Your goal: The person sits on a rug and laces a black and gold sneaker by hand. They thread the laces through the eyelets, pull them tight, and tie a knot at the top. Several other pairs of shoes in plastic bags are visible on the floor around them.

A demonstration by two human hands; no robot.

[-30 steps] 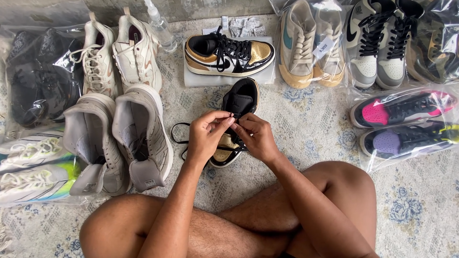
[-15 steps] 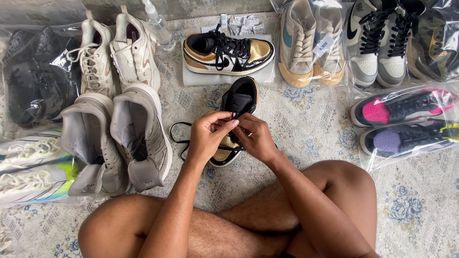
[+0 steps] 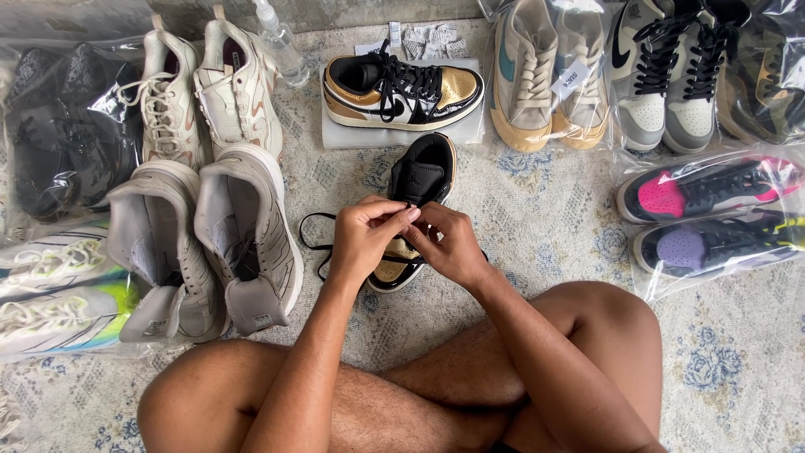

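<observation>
A black and gold sneaker (image 3: 419, 176) lies on the patterned rug in front of my crossed legs, heel pointing away from me. My left hand (image 3: 367, 235) and my right hand (image 3: 449, 243) meet over its middle, fingers pinched on a black shoelace (image 3: 312, 243) that loops out to the left of the shoe. The toe of the shoe shows below my hands. Its matching black and gold sneaker (image 3: 402, 91), laced, rests on a clear bag just beyond.
Grey sneakers (image 3: 205, 243) and cream sneakers (image 3: 201, 92) lie at left, with bagged black shoes (image 3: 67, 143) and white-green shoes (image 3: 50, 294). A spray bottle (image 3: 281, 46) stands at the top. Bagged tan, grey-black, pink (image 3: 704, 189) and purple (image 3: 713, 243) shoes lie at right.
My hands stay over the shoe with small finger movements on the lace. Nothing else has moved.
</observation>
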